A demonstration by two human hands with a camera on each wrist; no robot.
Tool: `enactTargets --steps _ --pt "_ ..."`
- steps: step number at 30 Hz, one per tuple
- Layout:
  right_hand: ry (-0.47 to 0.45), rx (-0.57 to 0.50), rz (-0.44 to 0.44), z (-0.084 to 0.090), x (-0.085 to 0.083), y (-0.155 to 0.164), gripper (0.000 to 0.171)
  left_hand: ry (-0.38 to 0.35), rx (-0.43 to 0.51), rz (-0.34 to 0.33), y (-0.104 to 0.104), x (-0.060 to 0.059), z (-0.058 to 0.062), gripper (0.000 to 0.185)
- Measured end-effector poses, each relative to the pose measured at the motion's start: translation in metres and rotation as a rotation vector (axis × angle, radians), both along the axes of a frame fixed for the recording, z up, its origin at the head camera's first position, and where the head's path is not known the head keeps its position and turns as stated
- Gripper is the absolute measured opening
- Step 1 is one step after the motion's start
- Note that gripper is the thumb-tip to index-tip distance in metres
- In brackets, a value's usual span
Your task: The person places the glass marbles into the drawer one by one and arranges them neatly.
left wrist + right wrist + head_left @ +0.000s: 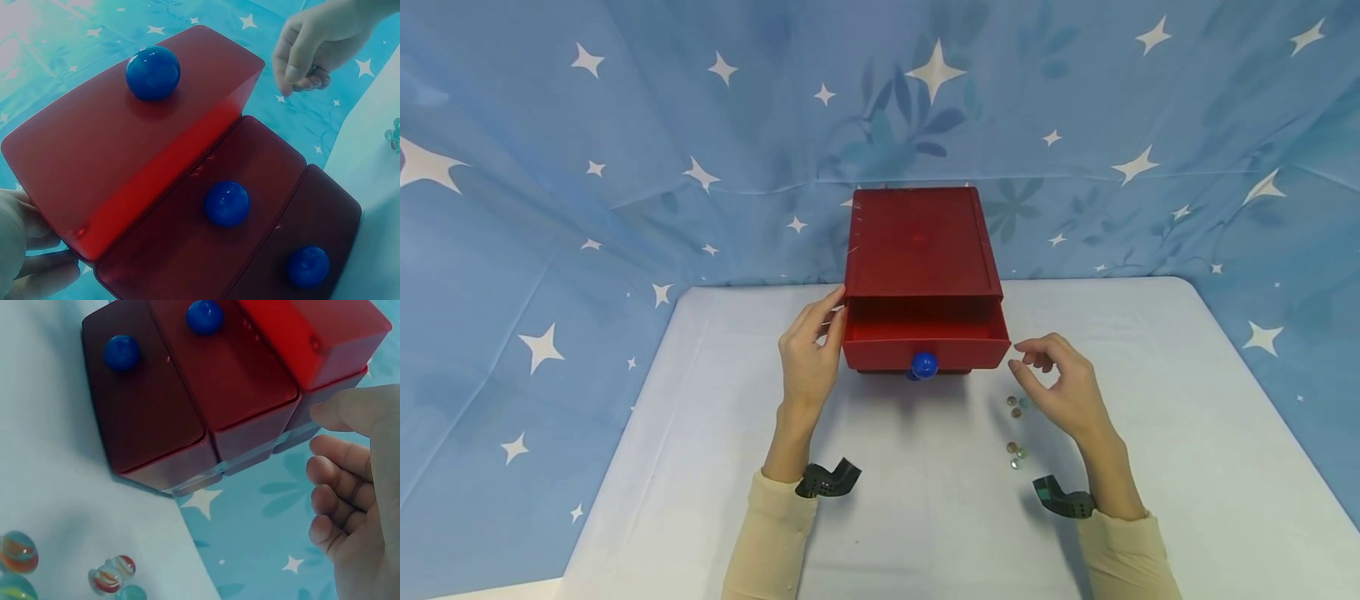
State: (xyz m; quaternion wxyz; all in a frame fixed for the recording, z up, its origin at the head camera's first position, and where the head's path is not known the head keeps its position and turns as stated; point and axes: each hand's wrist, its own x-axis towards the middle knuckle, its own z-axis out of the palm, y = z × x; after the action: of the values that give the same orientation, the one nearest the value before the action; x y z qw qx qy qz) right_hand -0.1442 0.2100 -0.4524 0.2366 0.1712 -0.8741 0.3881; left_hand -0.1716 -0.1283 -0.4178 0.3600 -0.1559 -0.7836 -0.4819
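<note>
On the white table (925, 517), nearest the person, glass marbles (1017, 429) lie scattered just beside the right hand (1063, 392), whose fingers curl loosely and hold nothing. Farther back, the left hand (808, 354) rests straight fingers against the side of the red drawer chest (921, 242), whose top drawer (925, 337), with a blue knob (923, 365), stands pulled out.

The setting is presenting as a staged recording booth rather than a lived-in room. A blue backdrop cloth (625, 150) printed with white stars and leaf shapes is hanging on three sides, closing off all surroundings. A table (1187, 400) under a plain white cover is standing against it. Black camera mounts (827, 481) are sitting on both wrists, indicating a data-collection setup.
</note>
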Motion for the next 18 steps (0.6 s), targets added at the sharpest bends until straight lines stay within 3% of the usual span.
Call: enactTargets --steps 18 --pt "-0.099 0.062 -0.028 -0.015 -0.006 0.012 0.024 -0.001 0.006 -0.002 0.001 0.0 0.0 0.033"
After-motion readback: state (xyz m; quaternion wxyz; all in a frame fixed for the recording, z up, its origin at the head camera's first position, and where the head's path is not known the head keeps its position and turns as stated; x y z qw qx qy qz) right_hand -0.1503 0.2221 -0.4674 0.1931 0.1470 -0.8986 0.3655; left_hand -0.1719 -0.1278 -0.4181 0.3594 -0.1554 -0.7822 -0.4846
